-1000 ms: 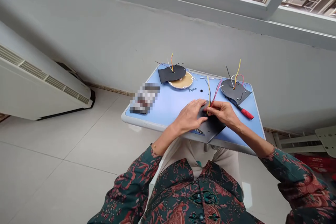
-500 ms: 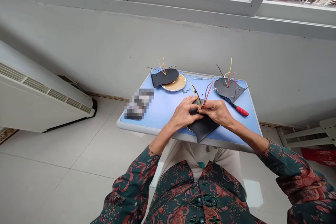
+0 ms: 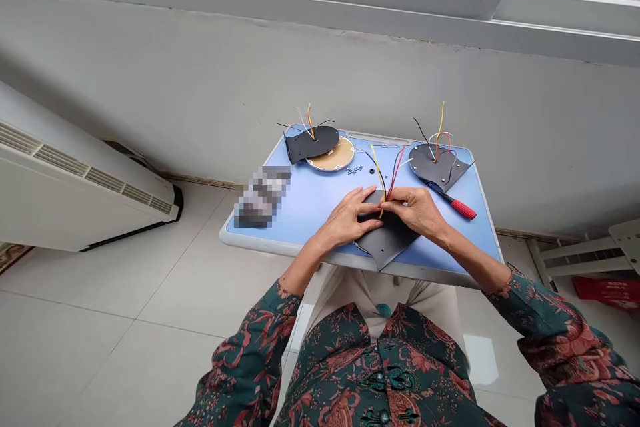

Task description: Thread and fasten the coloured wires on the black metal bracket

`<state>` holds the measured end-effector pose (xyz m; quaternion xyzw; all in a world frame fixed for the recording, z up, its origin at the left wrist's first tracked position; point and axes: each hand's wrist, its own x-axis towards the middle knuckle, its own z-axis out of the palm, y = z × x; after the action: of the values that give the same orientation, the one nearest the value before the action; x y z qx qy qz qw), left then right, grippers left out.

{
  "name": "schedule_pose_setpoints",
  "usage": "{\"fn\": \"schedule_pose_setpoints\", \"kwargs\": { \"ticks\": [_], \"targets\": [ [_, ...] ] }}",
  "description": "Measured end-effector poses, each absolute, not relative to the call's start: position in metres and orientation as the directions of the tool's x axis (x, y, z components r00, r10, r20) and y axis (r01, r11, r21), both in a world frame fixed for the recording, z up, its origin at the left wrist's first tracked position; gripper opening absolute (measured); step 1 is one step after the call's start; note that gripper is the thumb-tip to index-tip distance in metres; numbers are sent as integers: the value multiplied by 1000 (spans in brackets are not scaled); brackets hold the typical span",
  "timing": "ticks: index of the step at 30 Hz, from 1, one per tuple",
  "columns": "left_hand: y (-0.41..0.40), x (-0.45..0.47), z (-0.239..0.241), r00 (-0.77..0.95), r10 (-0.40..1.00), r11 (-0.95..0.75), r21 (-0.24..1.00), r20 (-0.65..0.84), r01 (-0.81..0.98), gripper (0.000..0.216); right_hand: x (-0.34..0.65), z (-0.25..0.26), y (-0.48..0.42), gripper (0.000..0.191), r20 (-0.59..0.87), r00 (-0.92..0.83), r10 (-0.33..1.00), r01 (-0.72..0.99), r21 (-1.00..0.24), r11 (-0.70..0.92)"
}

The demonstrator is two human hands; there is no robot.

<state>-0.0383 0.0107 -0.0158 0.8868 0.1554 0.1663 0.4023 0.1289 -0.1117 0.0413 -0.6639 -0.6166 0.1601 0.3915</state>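
**Two hands at a black sheet with coloured wires**

Head view: a black sheet (image 3: 386, 241) lies at the near edge of a blue surface (image 3: 310, 203), its pointed corner hanging just over the rim toward the person's lap. A bundle of wires (image 3: 383, 177), yellow, black and red, rises from the sheet's upper part and fans upward.

The left hand (image 3: 347, 217) lies on the sheet's left side with its fingers stretched out flat toward the foot of the wires, not curled around anything. The right hand (image 3: 418, 211) rests on the sheet's right side with its fingertips pinched together on the wires where they leave the sheet. The two hands' fingertips nearly meet there.

At the back left of the surface, a second black sheet (image 3: 310, 144) with its own wires partly covers a round tan disc (image 3: 341, 157). At the back right, a third black sheet (image 3: 440, 168) also has wires standing up. A red-handled screwdriver (image 3: 457, 205) lies just beside it, with its tip under the sheet's edge. Small screws (image 3: 356, 170) lie near the disc. A blurred object (image 3: 263, 195) sits on the left edge of the surface. A white heater (image 3: 75, 173) stands on the floor, well apart to the left.
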Motion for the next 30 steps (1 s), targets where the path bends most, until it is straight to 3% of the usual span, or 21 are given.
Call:
{"fn": "schedule_pose_setpoints", "kwargs": {
  "ticks": [2, 5, 8, 12, 18, 20, 25, 30],
  "targets": [
    [11, -46, -16, 868, 448, -516, 855, 216, 54, 55, 135, 47, -127, 13, 258, 182, 949, 714, -698, 52],
    [11, -64, -17, 775, 603, -248, 968, 188, -42, 62, 145, 47, -162, 29, 323, 156, 933, 813, -578, 64],
    [7, -81, -19, 721, 683, -117, 992, 117, -50, 63, 153, 33, -195, 44, 390, -77, 917, 896, -376, 235],
    [-5, -89, -21, 673, 728, -153, 988, 130, -25, 57, 151, 13, -214, 54, 390, -122, 913, 963, -177, 204],
    [-18, -88, -16, 646, 731, -342, 937, 219, 69, 42, 143, 1, -205, 35, 407, -154, 900, 980, -54, 192],
    [-18, -86, -13, 630, 745, -364, 926, 221, 105, 41, 142, 0, -199, 32, 447, -171, 878, 967, -95, 237],
    [-14, -77, -6, 578, 779, -399, 903, 242, 161, 35, 140, 9, -184, 17, 564, -47, 824, 893, -346, 288],
    [-14, -68, -4, 551, 809, -386, 892, 206, 234, 40, 141, 34, -173, 12, 452, 78, 889, 747, -617, 247]
  ]
}}
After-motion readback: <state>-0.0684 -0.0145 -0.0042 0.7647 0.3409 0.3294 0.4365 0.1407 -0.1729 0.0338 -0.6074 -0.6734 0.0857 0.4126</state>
